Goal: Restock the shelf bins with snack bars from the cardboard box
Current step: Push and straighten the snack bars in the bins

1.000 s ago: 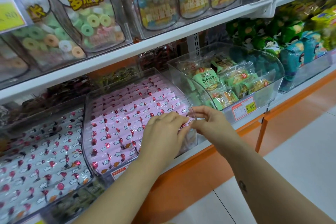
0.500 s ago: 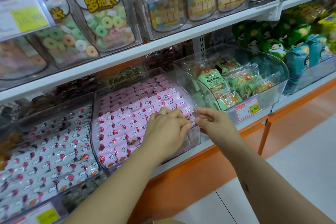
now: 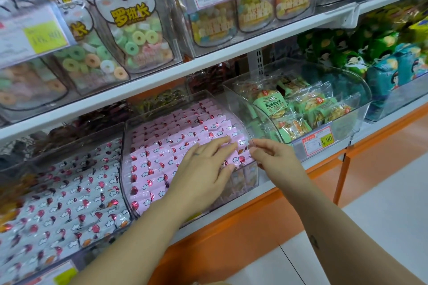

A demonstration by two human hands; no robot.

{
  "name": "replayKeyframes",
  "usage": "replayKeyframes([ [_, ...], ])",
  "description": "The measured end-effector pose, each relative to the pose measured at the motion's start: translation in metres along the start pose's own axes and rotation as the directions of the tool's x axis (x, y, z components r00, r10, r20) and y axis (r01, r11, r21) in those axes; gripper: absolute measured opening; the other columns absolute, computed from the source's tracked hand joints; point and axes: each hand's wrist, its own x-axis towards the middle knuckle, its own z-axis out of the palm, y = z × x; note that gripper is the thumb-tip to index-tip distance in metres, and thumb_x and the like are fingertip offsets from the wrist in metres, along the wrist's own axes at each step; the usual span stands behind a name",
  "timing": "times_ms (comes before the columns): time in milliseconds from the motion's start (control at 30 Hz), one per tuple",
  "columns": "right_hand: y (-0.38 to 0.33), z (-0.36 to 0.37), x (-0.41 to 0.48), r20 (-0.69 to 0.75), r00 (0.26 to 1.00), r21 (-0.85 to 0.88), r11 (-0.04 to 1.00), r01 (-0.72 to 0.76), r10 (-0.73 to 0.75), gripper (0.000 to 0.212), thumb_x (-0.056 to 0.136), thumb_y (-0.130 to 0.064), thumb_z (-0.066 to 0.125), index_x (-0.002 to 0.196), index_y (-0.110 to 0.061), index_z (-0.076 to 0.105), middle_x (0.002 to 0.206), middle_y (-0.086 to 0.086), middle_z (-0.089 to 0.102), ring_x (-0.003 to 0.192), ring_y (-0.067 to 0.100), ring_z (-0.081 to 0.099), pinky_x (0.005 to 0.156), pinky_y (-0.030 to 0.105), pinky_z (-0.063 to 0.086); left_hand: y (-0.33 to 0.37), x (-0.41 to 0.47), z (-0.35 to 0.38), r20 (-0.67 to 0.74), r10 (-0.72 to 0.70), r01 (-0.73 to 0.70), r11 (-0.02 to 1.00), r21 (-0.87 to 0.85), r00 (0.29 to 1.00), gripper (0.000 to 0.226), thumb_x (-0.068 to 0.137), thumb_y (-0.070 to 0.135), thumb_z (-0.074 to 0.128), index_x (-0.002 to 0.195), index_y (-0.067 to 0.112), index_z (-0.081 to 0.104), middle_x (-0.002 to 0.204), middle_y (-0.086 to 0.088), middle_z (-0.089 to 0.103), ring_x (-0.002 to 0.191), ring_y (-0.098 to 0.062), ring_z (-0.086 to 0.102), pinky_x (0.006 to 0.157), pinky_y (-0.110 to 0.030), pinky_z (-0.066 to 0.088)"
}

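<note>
Hidden: the left hand [image 3: 203,169] covers the front right part of the middle bin [image 3: 251,174], so the wrappers under its palm cannot be seen.
Cut off: the left bin [image 3: 14,164] beside the middle bin runs off the frame edge, and both forearms leave at the bottom.
Hard to make out: dark wrapped goods [image 3: 162,102] behind the middle bin are too blurred to name; the price tag [image 3: 32,34] up and left of it is smeared.
Middle bin: clear, tilted toward the camera, filled with rows of pink snack bars [image 3: 176,143].
Left bin: white-wrapped bars [image 3: 69,192] with the same red print.
Right bin [image 3: 361,109]: just right of the middle bin, holding green packs [image 3: 271,104]; its front carries a tag [image 3: 318,140] reading 13.90.
Upper shelf [image 3: 208,60]: above the middle bin, clear cases with a koala pouch [image 3: 129,30] of ring sweets.
Left hand: fingers straight and spread, lying flat on the pink snack bars.
Right hand [image 3: 275,157]: fingers curled, thumb and forefinger pinching the edge of the middle bin's right wall.
</note>
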Motion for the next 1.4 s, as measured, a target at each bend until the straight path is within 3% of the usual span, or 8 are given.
replayKeyframes([
  [100, 0.002, 0.005, 0.002, -0.050, 0.998, -0.017, 0.999, 0.039, -0.040, 0.019, 0.094, -0.025, 0.056, 0.108, -0.020, 0.067, 0.092, -0.007, 0.065, 0.091, 0.008, 0.060, 0.087, 0.030, 0.048, 0.002, 0.016, 0.007, 0.141, -0.088, 0.070, 0.989, 0.128, 0.986, 0.052, 0.101, 0.045, 0.014, 0.149, 0.038, -0.006, 0.158, 0.016, -0.009, 0.146, -0.007, -0.006, 0.119, -0.038, -0.007],
  [400, 0.003, 0.004, 0.004, -0.065, 0.997, -0.065, 0.997, 0.043, -0.047, 0.020, 0.094, -0.022, 0.056, 0.111, -0.018, 0.067, 0.085, -0.010, 0.062, 0.080, 0.004, 0.056, 0.079, 0.028, 0.045, 0.004, 0.029, 0.004, 0.186, -0.016, 0.004, 0.998, 0.065, 0.982, 0.046, 0.103, 0.040, 0.022, 0.148, 0.035, 0.024, 0.157, 0.020, 0.012, 0.146, -0.004, -0.001, 0.116, -0.048, -0.013],
  [733, -0.003, 0.005, -0.006, -0.052, 0.995, -0.131, 0.988, 0.083, -0.090, 0.025, 0.096, -0.014, 0.052, 0.118, -0.021, 0.063, 0.101, -0.012, 0.064, 0.085, 0.008, 0.058, 0.080, 0.027, 0.048, -0.004, 0.025, -0.002, 0.193, -0.066, 0.033, 0.985, 0.166, 0.979, 0.053, 0.101, 0.049, 0.015, 0.150, 0.040, -0.002, 0.157, 0.010, -0.021, 0.145, -0.013, -0.019, 0.117, -0.046, -0.014],
  [833, -0.010, 0.006, -0.012, -0.132, 0.908, -0.398, 0.860, 0.318, -0.397, 0.036, 0.094, -0.006, 0.050, 0.128, -0.017, 0.057, 0.119, -0.009, 0.056, 0.110, 0.005, 0.049, 0.095, 0.022, 0.037, -0.011, -0.007, -0.003, -0.094, 0.005, 0.019, 0.968, 0.252, 0.996, 0.050, 0.101, 0.046, 0.023, 0.149, 0.035, 0.019, 0.158, 0.010, 0.016, 0.146, -0.014, 0.015, 0.118, -0.040, -0.005],
  [933, -0.019, 0.015, -0.021, 0.167, 0.855, -0.525, 0.690, 0.498, -0.491, 0.044, 0.093, 0.001, 0.046, 0.134, -0.013, 0.052, 0.134, -0.001, 0.053, 0.125, 0.009, 0.044, 0.108, 0.023, 0.031, -0.021, -0.038, 0.005, -0.177, 0.016, 0.035, 0.959, 0.282, 0.984, 0.048, 0.096, 0.042, 0.028, 0.138, 0.025, 0.044, 0.143, 0.003, 0.048, 0.131, -0.022, 0.046, 0.111, -0.044, 0.015],
  [1133, -0.006, 0.033, -0.024, 0.515, 0.834, -0.767, 0.327, 0.552, -0.201, 0.066, 0.097, -0.027, 0.035, 0.151, -0.014, 0.000, 0.160, 0.002, -0.005, 0.147, 0.018, -0.006, 0.116, 0.031, -0.008, -0.029, -0.045, 0.011, -0.011, -0.076, 0.076, 0.961, 0.265, 0.997, 0.070, 0.088, 0.061, 0.012, 0.149, 0.029, 0.007, 0.157, 0.010, 0.002, 0.145, -0.014, 0.006, 0.119, -0.043, -0.002],
  [1233, -0.006, 0.037, -0.019, 0.497, 0.843, -0.797, 0.276, 0.538, -0.206, 0.075, 0.081, -0.039, 0.024, 0.152, -0.018, 0.008, 0.160, 0.000, 0.001, 0.147, 0.021, 0.002, 0.117, 0.038, -0.001, -0.035, -0.039, 0.009, 0.033, -0.071, 0.062, 0.971, 0.229, 0.997, 0.079, 0.076, 0.069, -0.005, 0.146, 0.034, -0.015, 0.147, 0.021, -0.023, 0.137, -0.004, -0.026, 0.114, -0.040, -0.018],
  [1400, -0.007, 0.021, -0.017, 0.599, 0.756, -0.705, 0.275, 0.654, -0.263, 0.052, 0.083, -0.020, 0.042, 0.134, -0.016, 0.049, 0.149, 0.005, 0.037, 0.138, 0.027, 0.032, 0.114, 0.030, 0.016, -0.028, -0.061, 0.005, 0.105, -0.006, -0.019, 0.972, 0.234, 0.994, 0.072, 0.088, 0.065, 0.010, 0.151, 0.033, -0.001, 0.149, 0.022, -0.015, 0.143, -0.003, -0.018, 0.113, -0.042, -0.023],
])
